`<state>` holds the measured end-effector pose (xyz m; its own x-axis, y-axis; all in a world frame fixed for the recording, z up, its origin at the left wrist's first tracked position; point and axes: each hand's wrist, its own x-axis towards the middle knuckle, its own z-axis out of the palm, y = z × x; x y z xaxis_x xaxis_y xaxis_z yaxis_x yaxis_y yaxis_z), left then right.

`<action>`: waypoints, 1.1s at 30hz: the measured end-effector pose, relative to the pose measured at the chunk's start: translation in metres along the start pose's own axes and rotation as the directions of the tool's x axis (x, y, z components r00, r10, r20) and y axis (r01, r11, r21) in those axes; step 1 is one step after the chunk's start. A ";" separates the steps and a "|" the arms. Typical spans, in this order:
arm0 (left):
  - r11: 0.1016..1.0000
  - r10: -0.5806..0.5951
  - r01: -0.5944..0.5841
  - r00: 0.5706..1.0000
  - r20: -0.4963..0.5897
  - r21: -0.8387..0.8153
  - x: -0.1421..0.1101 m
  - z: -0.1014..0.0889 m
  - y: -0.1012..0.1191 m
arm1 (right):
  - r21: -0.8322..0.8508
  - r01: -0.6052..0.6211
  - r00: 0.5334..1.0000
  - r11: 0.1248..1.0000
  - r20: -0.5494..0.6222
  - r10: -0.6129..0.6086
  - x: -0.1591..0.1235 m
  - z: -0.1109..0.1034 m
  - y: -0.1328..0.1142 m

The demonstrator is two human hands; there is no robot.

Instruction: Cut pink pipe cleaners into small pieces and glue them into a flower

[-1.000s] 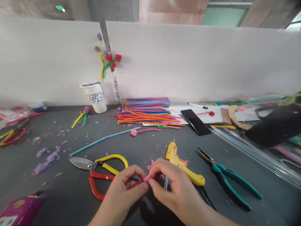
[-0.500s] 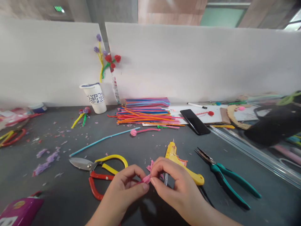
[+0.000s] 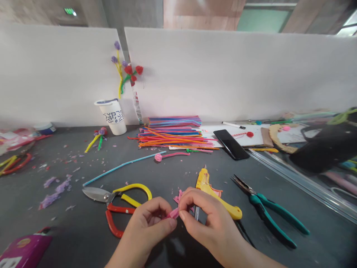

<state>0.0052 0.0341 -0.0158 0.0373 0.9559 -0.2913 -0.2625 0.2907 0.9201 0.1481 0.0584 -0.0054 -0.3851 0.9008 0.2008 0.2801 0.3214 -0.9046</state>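
Between my two hands is a pink fuzzy pipe cleaner piece point(image 3: 174, 213), partly covered by my fingers. My left hand point(image 3: 152, 223) pinches its left end between thumb and forefinger. Thumb and fingertips of my right hand point(image 3: 205, 217) close on its right end. More pink strands stick out behind the right fingertips. A yellow glue gun point(image 3: 205, 180) lies just beyond my right hand, its handle partly hidden. Beside my left hand rest scissors point(image 3: 120, 209) with red and yellow handles. Pliers point(image 3: 263, 203) with green handles lie to the right.
Bundled pipe cleaners point(image 3: 173, 137) lie at the back, beside a phone point(image 3: 231, 144). A white paper cup point(image 3: 113, 117) stands back left. A blue pipe cleaner point(image 3: 122, 163) and a pink flower stem point(image 3: 173, 154) lie mid-table. Clear tubes point(image 3: 304, 186) cross the right side; a magenta box point(image 3: 25, 250) sits front left.
My left hand has shifted very slightly, and a little more of the pink piece shows between my fingertips. The rest of the table looks the same.
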 end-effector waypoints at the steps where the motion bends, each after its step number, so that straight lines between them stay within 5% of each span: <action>1: 1.000 0.009 -0.009 1.000 -0.002 -0.002 -0.001 0.001 0.001 | 0.002 0.000 1.000 1.000 0.004 0.000 0.000 0.000 0.000; 25: 1.000 -0.015 0.015 1.000 0.002 0.020 -0.004 0.000 0.001 | 0.026 0.008 1.000 1.000 -0.002 -0.008 -0.001 0.001 -0.003; 33: 0.995 -0.082 0.084 0.996 0.031 -0.051 -0.005 0.000 0.003 | 0.107 -0.085 0.996 0.991 0.050 0.080 -0.001 -0.004 -0.005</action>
<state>0.0045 0.0306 -0.0112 0.0891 0.9296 -0.3578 -0.3073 0.3673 0.8779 0.1510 0.0567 0.0007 -0.4048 0.9079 0.1085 0.2158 0.2102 -0.9536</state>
